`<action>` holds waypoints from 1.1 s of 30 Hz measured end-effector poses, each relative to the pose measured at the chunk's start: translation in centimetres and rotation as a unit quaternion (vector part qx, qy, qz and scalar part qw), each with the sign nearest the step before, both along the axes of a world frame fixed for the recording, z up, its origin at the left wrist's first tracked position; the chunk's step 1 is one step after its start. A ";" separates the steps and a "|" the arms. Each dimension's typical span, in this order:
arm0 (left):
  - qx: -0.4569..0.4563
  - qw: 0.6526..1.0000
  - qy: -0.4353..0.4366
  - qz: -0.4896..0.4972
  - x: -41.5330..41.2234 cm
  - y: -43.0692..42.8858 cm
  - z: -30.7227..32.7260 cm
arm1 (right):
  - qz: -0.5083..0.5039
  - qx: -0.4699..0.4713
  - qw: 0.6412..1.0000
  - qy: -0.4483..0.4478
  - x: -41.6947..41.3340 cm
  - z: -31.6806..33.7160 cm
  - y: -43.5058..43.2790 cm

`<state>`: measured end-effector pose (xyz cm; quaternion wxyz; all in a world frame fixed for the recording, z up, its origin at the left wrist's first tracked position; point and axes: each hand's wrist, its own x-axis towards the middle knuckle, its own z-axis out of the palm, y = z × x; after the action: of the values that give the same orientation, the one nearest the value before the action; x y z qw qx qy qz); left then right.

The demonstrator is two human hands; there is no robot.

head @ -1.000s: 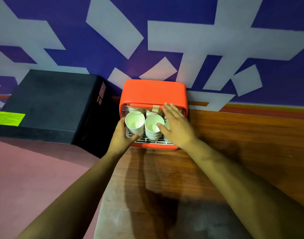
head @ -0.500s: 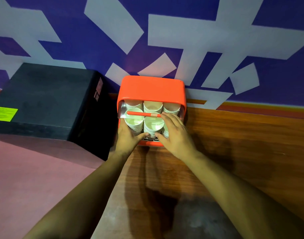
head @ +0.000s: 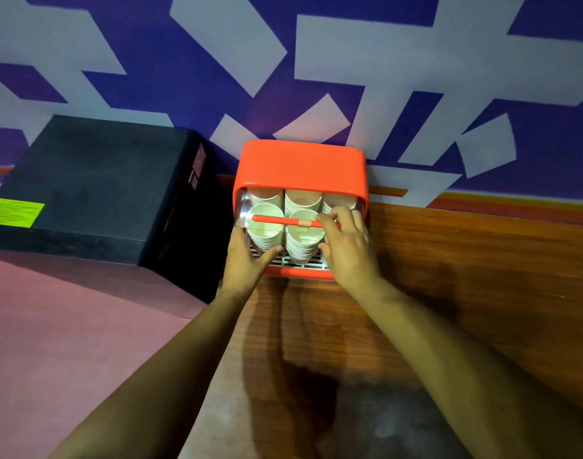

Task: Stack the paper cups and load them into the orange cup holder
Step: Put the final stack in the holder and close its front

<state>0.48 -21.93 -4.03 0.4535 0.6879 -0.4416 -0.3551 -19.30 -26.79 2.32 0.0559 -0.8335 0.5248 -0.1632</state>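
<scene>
We see stacked paper cups point(head: 265, 223) in orange cup holder point(head: 300, 164), our right hand point(head: 349, 253) gripping its bar point(head: 277, 219), left hand point(head: 245, 263) against its side

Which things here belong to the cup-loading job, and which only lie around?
Job: orange plastic cup holder, stacked white paper cups, orange handle bar, left hand, right hand.
Lying about: big black box, brown wooden table, purple-and-white patterned wall.
</scene>
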 end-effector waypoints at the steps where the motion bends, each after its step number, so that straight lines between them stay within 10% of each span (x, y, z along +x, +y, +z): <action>1: 0.001 1.000 -0.007 -0.001 0.1 -0.1 0.1 | -0.003 -0.004 1.000 0.008 0.0 -0.2 -0.1; 33: 0.048 0.996 -0.075 0.028 0.8 0.7 0.7 | -0.015 -0.090 0.995 0.038 0.9 -2.3 0.0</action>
<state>1.25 -21.25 -3.36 0.3950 0.7460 -0.4372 -0.3103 -18.38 -26.77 0.01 -0.0417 -0.8328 0.5222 -0.1790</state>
